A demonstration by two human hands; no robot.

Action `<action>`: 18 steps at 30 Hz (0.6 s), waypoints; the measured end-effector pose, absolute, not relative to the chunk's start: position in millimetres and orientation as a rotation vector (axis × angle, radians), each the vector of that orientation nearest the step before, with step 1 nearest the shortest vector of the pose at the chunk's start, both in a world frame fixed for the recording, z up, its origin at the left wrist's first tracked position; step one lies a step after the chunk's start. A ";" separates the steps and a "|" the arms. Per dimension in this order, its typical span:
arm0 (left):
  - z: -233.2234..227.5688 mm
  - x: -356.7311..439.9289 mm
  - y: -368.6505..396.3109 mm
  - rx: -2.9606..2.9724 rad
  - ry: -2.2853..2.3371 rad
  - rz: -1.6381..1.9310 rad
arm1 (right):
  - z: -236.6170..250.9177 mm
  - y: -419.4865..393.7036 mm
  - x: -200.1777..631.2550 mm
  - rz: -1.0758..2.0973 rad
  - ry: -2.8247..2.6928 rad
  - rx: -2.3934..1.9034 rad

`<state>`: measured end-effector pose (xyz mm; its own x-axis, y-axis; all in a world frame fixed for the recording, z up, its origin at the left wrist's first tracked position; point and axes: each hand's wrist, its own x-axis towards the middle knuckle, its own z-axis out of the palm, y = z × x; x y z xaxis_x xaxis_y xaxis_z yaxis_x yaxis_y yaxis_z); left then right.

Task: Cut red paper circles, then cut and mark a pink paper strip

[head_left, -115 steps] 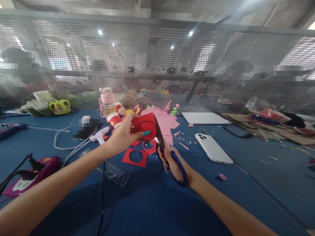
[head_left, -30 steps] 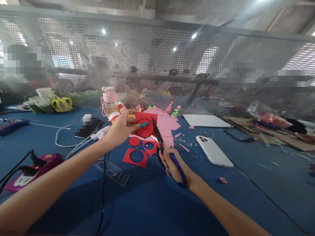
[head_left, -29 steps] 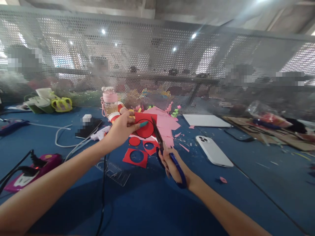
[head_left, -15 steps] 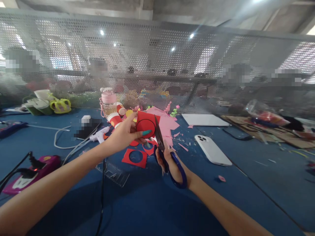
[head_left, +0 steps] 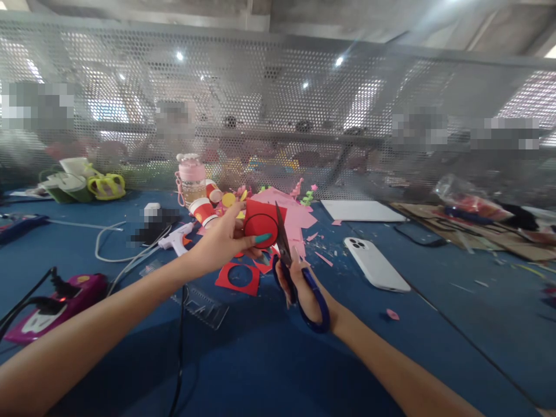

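While the left hand [head_left: 221, 240] pinches the red paper [head_left: 262, 223] up off the blue table [head_left: 269, 359], thumb and fingers closed on its left edge, the right hand [head_left: 304, 289] works the scissors [head_left: 289, 258], fingers curled through the blue loops; I'd judge the worry to be the blades drifting off the dark circle drawn on the sheet, since the paper hangs in the air with nothing behind it; the left thumb (teal nail and all) lies near the cutting line and could get nipped if the sheet turns too quickly. How far the blades gape I cannot tell. Their long axis runs away from the person, tips up and slightly left, handles low; the paper faces the wearer, nearly upright, above the red offcuts [head_left: 238, 277].
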<state>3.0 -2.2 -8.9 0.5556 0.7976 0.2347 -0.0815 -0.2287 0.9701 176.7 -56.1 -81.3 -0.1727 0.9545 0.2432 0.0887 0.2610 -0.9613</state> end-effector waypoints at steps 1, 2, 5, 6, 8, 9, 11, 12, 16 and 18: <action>-9.8 3.4 -2.2 1.599 0.616 0.920 | -80.9 -56.4 176.6 1.082 -1.510 -1.020; -10.5 3.6 -2.2 1.599 0.614 0.922 | -80.6 -56.6 176.6 1.086 -1.503 -1.024; -11.4 4.0 -2.2 1.604 0.619 0.939 | -79.4 -57.3 177.3 1.072 -1.512 -1.023; -11.2 3.9 -2.2 1.605 0.619 0.940 | -78.9 -57.5 177.6 1.063 -1.527 -1.018; -10.3 3.5 -2.3 1.603 0.614 0.940 | -77.7 -57.8 178.4 1.052 -1.561 -1.011; -9.8 3.3 -2.4 1.599 0.610 0.942 | -77.2 -58.0 178.6 1.052 -1.573 -1.012; -9.1 3.0 -2.5 1.589 0.604 0.949 | -76.6 -58.0 178.9 1.060 -1.581 -1.026; -9.0 3.0 -2.5 1.584 0.604 0.951 | -76.6 -57.9 178.8 1.068 -1.582 -1.036; -10.6 3.6 -2.3 1.578 0.618 0.932 | -78.2 -56.9 178.4 1.065 -1.569 -1.030; -11.6 3.8 -2.1 1.586 0.619 0.931 | -78.7 -56.7 178.3 1.056 -1.574 -1.024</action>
